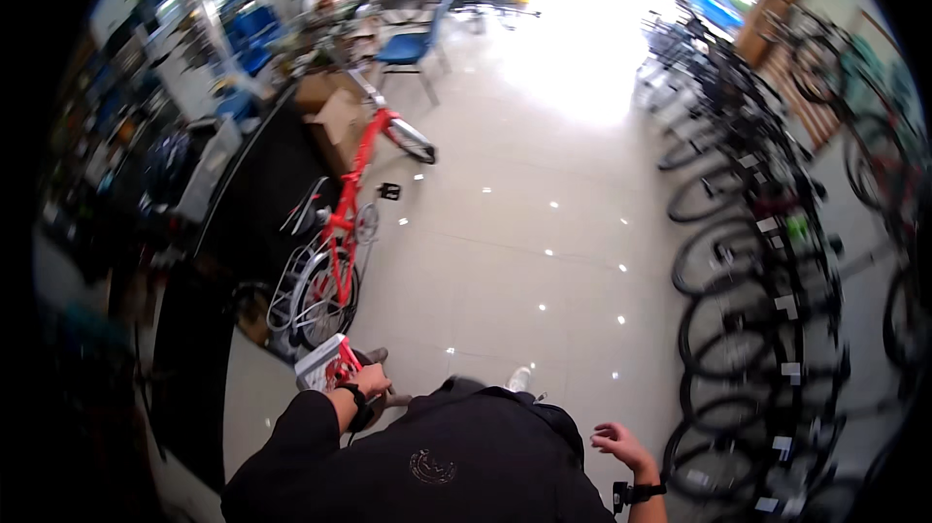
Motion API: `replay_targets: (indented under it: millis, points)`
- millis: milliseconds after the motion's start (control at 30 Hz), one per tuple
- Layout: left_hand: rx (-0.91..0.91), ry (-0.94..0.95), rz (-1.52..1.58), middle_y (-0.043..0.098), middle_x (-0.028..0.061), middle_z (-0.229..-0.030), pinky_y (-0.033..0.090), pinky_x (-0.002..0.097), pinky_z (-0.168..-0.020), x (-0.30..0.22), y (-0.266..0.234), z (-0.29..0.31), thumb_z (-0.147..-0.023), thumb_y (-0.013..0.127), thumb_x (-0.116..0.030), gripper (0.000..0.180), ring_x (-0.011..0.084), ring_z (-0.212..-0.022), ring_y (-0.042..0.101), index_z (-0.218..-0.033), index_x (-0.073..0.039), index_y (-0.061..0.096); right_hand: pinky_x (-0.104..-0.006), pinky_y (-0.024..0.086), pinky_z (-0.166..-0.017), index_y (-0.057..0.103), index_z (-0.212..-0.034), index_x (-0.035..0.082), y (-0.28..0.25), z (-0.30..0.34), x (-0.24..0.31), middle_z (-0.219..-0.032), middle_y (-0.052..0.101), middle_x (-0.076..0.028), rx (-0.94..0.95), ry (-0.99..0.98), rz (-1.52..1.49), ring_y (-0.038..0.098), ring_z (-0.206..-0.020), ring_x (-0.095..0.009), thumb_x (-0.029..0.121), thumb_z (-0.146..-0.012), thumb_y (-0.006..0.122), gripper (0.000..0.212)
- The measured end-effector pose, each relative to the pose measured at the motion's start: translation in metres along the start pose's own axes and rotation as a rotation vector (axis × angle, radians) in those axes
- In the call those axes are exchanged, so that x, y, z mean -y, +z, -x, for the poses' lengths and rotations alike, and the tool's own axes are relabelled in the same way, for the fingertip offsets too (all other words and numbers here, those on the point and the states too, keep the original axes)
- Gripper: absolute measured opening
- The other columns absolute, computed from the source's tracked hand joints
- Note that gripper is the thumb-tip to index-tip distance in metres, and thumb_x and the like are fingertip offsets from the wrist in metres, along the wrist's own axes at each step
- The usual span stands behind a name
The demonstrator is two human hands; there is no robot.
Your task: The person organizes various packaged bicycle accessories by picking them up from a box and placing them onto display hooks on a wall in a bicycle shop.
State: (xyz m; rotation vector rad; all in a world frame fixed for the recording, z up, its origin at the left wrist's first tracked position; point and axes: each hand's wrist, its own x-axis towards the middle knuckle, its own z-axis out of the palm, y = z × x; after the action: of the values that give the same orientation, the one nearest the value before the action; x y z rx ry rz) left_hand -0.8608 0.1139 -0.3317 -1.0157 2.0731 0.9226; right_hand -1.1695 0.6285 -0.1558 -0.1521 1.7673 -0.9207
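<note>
My left hand (372, 380), a dark band on its wrist, is low and left of my body with its fingers curled closed. Right beside it a red and white box (325, 364) sits tilted. A dark rounded object (367, 413) with stubby grey-brown ends (396, 400) shows under and past the fingers. What exactly the hand grips is hidden. My right hand (621, 444) hangs out to the right with bent fingers apart and nothing in it. Ahead on the left stands a red bicycle (347, 210) with small wheels and a rear rack.
A long row of parked bicycles (723, 256) lines the right side. Along the left runs a black counter (262, 179) with a grey bin (209, 169) and clutter. Cardboard boxes (340, 125), a blue chair (406, 48) and a loose black pedal-like piece (389, 191) lie ahead on the tiled floor (505, 232).
</note>
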Motion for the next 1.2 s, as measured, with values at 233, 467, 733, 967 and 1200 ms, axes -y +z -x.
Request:
replay_targets:
  millis: [233, 467, 733, 967, 1200]
  points:
    - [-0.003, -0.081, 0.141, 0.065, 0.0275, -0.096, 0.050, 0.0439, -0.082, -0.124, -0.026, 0.016, -0.071, 0.064, -0.035, 0.047, 0.0396, -0.091, 0.063, -0.091, 0.007, 0.066, -0.0304, 0.050, -0.070, 0.054, -0.110, -0.003, -0.189, -0.187, 0.204, -0.094, 0.064, -0.013, -0.017, -0.172, 0.264, 0.063, -0.086, -0.018, 0.023, -0.084, 0.066, 0.039]
    - [0.322, -0.264, 0.258, 0.068, 0.0173, -0.097, 0.049, 0.0432, -0.080, -0.167, 0.038, -0.134, -0.077, 0.061, -0.043, 0.050, 0.0312, -0.092, 0.064, -0.101, 0.000, 0.068, -0.0278, 0.050, -0.068, 0.053, -0.110, -0.005, -0.292, -0.351, 0.381, -0.088, 0.065, -0.013, 0.057, -0.191, 0.417, 0.063, -0.078, -0.017, 0.018, -0.086, 0.064, 0.036]
    - [-0.278, -0.230, 0.475, 0.064, 0.0242, -0.101, 0.050, 0.0432, -0.083, -0.311, -0.273, -0.307, -0.075, 0.060, -0.030, 0.046, 0.0387, -0.096, 0.062, -0.110, 0.000, 0.060, -0.0303, 0.050, -0.069, 0.050, -0.118, -0.001, -0.378, -0.500, 0.558, -0.095, 0.064, -0.011, 0.073, -0.074, 0.465, 0.064, -0.081, -0.019, 0.022, -0.089, 0.060, 0.037]
    - [-0.444, -0.195, 0.579, 0.066, 0.0203, -0.097, 0.050, 0.0401, -0.081, -0.351, -0.491, -0.422, -0.077, 0.064, -0.034, 0.047, 0.0339, -0.093, 0.063, -0.109, 0.001, 0.059, -0.0289, 0.049, -0.071, 0.050, -0.118, 0.001, -0.397, -0.686, 0.735, -0.095, 0.064, -0.010, 0.141, -0.105, 0.490, 0.063, -0.084, -0.018, 0.023, -0.091, 0.057, 0.035]
    - [-0.157, -0.400, 0.546, 0.063, 0.0220, -0.108, 0.048, 0.0406, -0.088, -0.364, -0.585, -0.481, -0.076, 0.063, -0.035, 0.052, 0.0350, -0.103, 0.060, -0.115, -0.002, 0.059, -0.0300, 0.050, -0.063, 0.053, -0.114, -0.002, -0.378, -0.919, 0.961, -0.086, 0.064, -0.011, 0.176, -0.356, 0.817, 0.063, -0.074, -0.018, 0.024, -0.087, 0.061, 0.038]
